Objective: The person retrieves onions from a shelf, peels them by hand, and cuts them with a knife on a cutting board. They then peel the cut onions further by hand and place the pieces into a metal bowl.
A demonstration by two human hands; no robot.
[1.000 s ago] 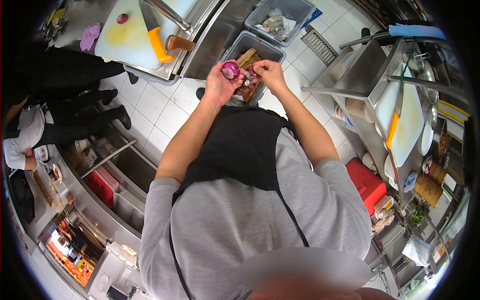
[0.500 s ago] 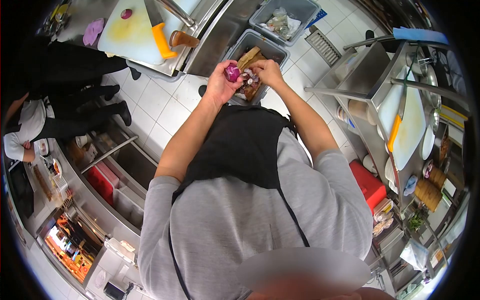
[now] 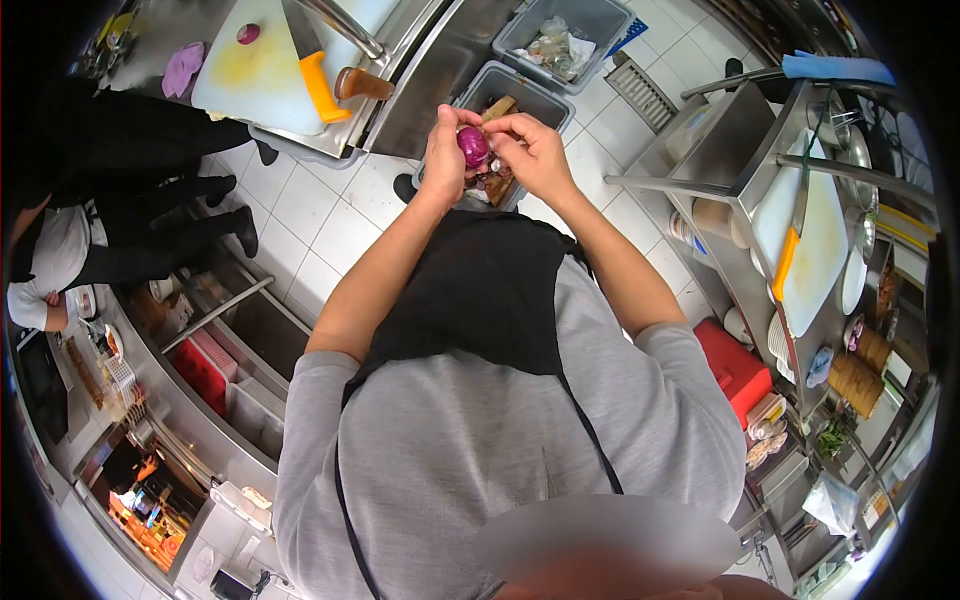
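In the head view, my left hand (image 3: 445,165) is wrapped round a peeled-looking red onion (image 3: 473,147), purple and shiny. Against the onion's right side, my right hand (image 3: 538,160) has its thumb and forefinger pinched together; what lies between those fingertips is too small to make out. Both hands are over a grey bin (image 3: 552,103) that holds onion skins, brown scraps (image 3: 495,188) and a piece of cardboard-like material (image 3: 498,107), partly covered by my hands.
A second grey bin (image 3: 510,40) with plastic bags adjoins. On the left counter are a white cutting board (image 3: 225,85), an onion piece (image 3: 248,34), an orange-handled knife (image 3: 322,88) and a purple cloth (image 3: 183,68). Another person (image 3: 60,240) stands left. A steel rack (image 3: 700,190) is right.
My right hand has come up and left from the bin's scraps to the onion. The onion has turned slightly in my left hand, whose fingers now point up more.
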